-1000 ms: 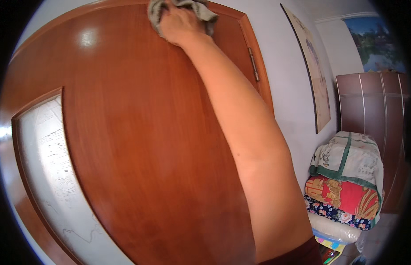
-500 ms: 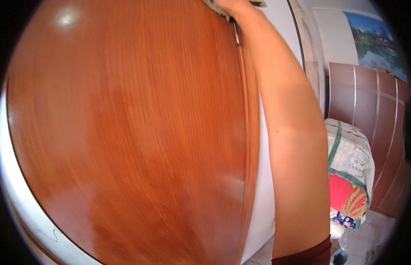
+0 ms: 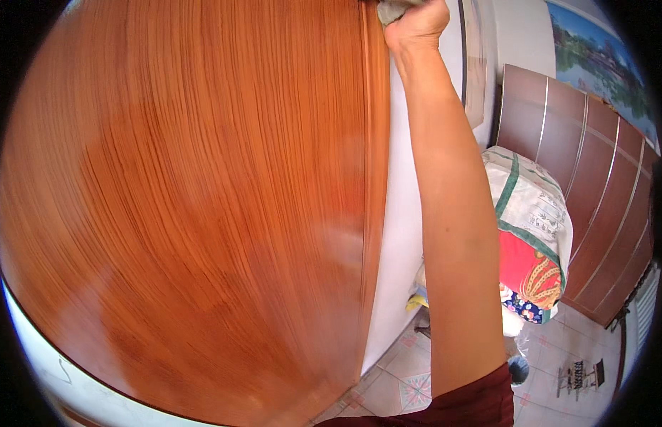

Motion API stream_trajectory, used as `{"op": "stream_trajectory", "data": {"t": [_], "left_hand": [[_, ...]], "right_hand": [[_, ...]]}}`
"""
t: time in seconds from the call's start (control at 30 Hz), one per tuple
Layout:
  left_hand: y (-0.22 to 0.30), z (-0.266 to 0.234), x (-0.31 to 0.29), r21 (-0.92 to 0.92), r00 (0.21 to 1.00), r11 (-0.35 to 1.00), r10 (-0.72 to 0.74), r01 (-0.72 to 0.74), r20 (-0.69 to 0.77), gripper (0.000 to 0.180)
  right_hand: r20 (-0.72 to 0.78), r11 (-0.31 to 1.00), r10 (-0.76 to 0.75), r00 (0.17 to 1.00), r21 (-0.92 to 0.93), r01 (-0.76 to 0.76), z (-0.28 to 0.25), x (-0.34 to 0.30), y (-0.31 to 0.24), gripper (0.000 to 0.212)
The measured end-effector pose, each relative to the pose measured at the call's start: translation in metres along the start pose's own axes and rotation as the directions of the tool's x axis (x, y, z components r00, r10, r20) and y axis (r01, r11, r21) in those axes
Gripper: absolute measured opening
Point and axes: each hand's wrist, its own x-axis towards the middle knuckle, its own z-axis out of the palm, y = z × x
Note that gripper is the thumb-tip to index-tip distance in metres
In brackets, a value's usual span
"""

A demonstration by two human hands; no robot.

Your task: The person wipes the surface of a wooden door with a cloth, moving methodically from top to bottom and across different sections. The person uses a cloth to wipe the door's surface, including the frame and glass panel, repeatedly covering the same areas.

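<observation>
My right hand (image 3: 422, 27) is raised at the top edge of the view, its fingers closed on a grey-green cloth (image 3: 392, 11). Part of the cloth and the fingertips lie beyond the frame. The hand is beside the upper part of the edge of a glossy reddish-brown wooden door (image 3: 238, 185). My bare forearm reaches up from a maroon sleeve (image 3: 473, 398) along the door's right side. My left hand is out of view.
A white wall (image 3: 398, 185) borders the door on the right. Farther right stand folded bedding (image 3: 530, 192) under a white cover with green bands and a brown panel (image 3: 552, 135) with silvery stripes. A landscape picture (image 3: 601, 67) hangs above the tiled floor (image 3: 409, 377).
My right hand and the cloth have shifted right, from the door's surface toward its edge and the wall. The view has turned, showing more floor at the lower right.
</observation>
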Motion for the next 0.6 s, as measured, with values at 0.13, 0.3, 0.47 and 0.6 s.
{"op": "stream_trajectory", "data": {"t": [0.13,0.3,0.47,0.6], "left_hand": [[-0.007,0.018,0.004,-0.017,0.991,0.998,0.062,-0.065,-0.118,0.053],[-0.012,0.041,0.012,-0.096,0.839,0.952,0.206,-0.292,-0.504,0.052],[-0.005,0.027,0.0,-0.017,0.743,0.934,0.272,-0.356,-0.611,0.035],[-0.005,0.03,0.002,-0.092,0.838,0.975,0.124,-0.203,-0.531,0.038]], "right_hand": [[0.73,0.908,-0.11,0.674,-0.202,0.367,-0.032,0.031,-0.031,0.029],[-0.287,0.988,-0.125,0.95,-0.124,0.092,-0.001,-0.063,-0.017,0.036],[0.007,0.154,-0.187,0.982,-0.987,0.036,0.037,-0.118,-0.002,0.044],[0.107,-0.056,-0.184,0.977,-0.994,0.098,0.056,-0.12,0.027,0.047]]}}
